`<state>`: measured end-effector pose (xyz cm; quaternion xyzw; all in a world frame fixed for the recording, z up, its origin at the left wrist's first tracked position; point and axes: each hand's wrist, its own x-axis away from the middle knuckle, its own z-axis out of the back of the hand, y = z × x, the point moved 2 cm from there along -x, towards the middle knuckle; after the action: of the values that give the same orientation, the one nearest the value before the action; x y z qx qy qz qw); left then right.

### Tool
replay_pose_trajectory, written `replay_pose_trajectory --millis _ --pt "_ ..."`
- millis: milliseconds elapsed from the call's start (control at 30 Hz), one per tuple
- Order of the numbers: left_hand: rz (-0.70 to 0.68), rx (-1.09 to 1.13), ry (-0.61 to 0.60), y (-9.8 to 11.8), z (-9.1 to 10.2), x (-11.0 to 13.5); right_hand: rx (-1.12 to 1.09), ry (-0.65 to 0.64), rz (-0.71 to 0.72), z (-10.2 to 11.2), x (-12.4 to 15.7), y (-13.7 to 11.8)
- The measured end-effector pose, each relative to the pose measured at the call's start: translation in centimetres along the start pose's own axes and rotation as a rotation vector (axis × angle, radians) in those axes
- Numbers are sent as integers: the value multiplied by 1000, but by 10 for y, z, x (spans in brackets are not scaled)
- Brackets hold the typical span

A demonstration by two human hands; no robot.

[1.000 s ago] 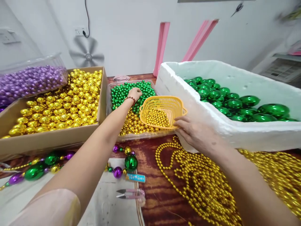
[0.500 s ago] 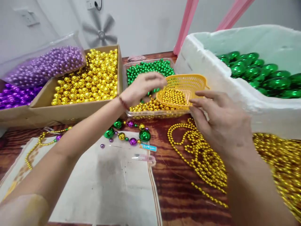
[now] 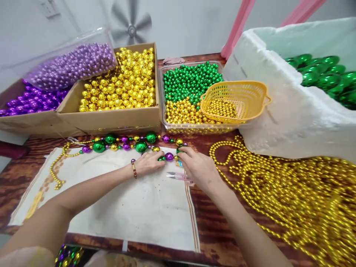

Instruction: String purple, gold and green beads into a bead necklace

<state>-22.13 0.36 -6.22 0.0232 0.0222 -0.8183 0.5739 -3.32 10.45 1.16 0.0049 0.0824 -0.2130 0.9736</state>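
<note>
A bead necklace of green, purple and gold balls lies in a long loop along the back edge of the white cloth. My left hand has its fingers closed at the near strand, by a small green bead. At the loop's right end, my right hand curls its fingers onto a big green ball, which they partly cover. Beneath that hand are thread snips with a pink handle, and a blue label shows only in part.
Behind the cloth stand a cardboard box of gold and purple balls, a clear tub of small green and gold beads, and a yellow basket resting on it. A white foam box and heaped gold bead strands fill the right.
Both hands have come away from the yellow basket, down and toward me, onto the necklace. The basket now sits by itself on the tub's edge. The view has shifted.
</note>
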Motion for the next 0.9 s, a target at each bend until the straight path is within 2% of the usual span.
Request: replay_pose_trajectory --millis 167,333,567,700,800,867,900 --pt "-33 -89 29 -5 3 -2 -31 -215 -38 -10 -2 -22" --pt "-14 -75 68 -7 7 4 -27 -406 -22 -40 -12 -46" --pt "76 -71 127 -3 4 9 129 -419 -2 -71 -22 -51" --pt "111 -56 197 -3 3 6 175 -264 64 -80 -27 -50" --pt "142 8 313 -15 27 13 214 -175 75 -89 -28 -50" --pt "167 67 467 -41 63 25 238 -149 86 -97 -28 -49" --pt "208 94 571 -62 87 32 249 -146 92 -101 -28 -47"
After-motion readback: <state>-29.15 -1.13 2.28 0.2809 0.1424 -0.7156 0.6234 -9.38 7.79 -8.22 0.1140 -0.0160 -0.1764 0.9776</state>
